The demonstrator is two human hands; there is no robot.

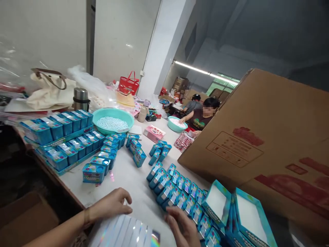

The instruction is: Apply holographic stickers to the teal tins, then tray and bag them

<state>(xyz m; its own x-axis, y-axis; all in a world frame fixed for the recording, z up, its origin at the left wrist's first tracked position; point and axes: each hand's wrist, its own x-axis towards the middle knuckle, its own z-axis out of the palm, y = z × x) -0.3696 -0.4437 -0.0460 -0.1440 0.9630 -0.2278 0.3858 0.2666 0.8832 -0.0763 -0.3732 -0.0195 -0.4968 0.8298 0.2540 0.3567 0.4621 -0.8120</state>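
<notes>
Currently, left hand (111, 205), grip apart with thumb and fingers spread, is just beside the upper edge of a glossy white striped pack (125, 233), cut off at frame bottom. Right hand (183, 227), fingers slightly parted, is across the pack, close to rows of small shiny blue boxes (174, 195) on the white surface (140, 185); blurry, can't tell contact. Open blue cartons with white insides (218, 202) sit right of the rows; round turquoise basin (113, 112) farther back.

"eish" on bkgd box (165, 102); other txt blurred.
</notes>
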